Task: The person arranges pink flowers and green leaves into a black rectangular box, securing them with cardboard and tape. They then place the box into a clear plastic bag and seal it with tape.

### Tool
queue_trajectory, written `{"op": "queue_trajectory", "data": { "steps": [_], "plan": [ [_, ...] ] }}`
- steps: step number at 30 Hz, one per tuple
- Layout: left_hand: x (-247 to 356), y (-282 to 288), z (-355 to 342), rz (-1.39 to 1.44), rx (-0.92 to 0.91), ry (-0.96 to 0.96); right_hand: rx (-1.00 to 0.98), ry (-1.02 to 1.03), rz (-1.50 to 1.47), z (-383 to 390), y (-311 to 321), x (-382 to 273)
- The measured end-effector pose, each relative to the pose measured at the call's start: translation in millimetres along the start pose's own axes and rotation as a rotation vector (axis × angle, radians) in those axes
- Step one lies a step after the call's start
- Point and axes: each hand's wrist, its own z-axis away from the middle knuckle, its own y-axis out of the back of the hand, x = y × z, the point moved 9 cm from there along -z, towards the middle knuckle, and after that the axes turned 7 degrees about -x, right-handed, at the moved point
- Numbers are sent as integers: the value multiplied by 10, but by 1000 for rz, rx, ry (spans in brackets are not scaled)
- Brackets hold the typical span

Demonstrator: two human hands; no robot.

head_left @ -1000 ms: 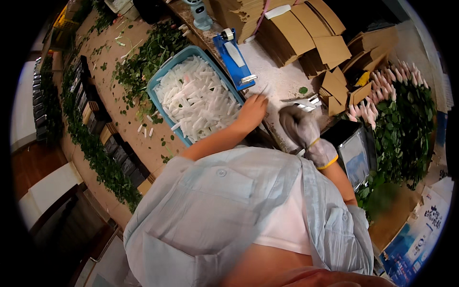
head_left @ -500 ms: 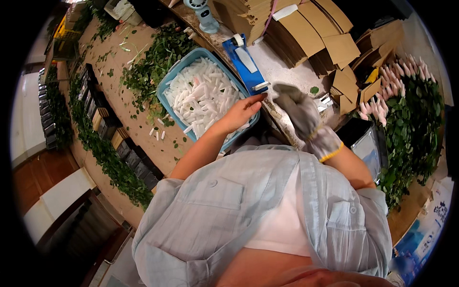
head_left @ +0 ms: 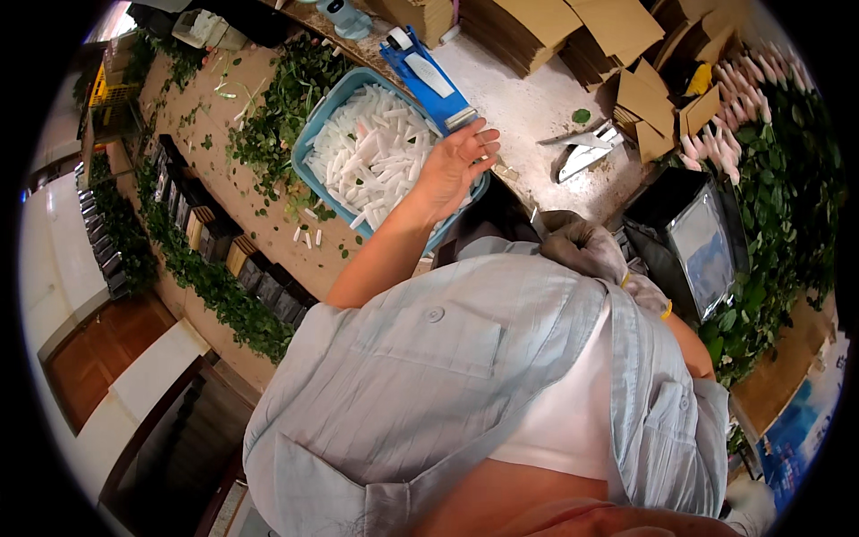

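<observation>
- Head view: holds the bare left hand (head_left: 455,164) at the cutter end of the blue tape dispenser (head_left: 428,80), with fingers loosely spread and nothing visible between them; contact with the dispenser impossible to confirm.
- Curls the gloved right hand (head_left: 586,246) near the front of the table (head_left: 519,107), close against the shirt (head_left: 403,358), with the palm hidden; any object inside impossible to make out.
- Has the dispenser on the table's left edge, right beside the blue basin (head_left: 317,131).
- Done, judging by appearance: pale-pink tips (head_left: 711,152), seemingly sleeved, on the leafy stems (head_left: 778,188) massed at the right; on the floor at the left, dark boxes (head_left: 268,286) in a row alongside greenery.
- Apparently left for use: plenty of loose white tubes (head_left: 376,134) in the basin, and brown cardboard (head_left: 519,31) stacked at the table's far side.
- Seems only partway along, with much loose stock about; no count possible.
- Shows a silver metal tool (head_left: 589,154) lying unheld near a green leaf (head_left: 582,116); beside the right forearm, a black box (head_left: 658,201) with a shiny front, contents unclear.
</observation>
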Motion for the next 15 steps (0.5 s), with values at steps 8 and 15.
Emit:
{"op": "queue_trajectory", "data": {
  "steps": [8,15],
  "plan": [
    [-49,-193,-59,229,272,73,93,30,31,425,191,296],
    [24,-1180,-259,89,68,154,323,134,298,1028,751,604]
  ]
}}
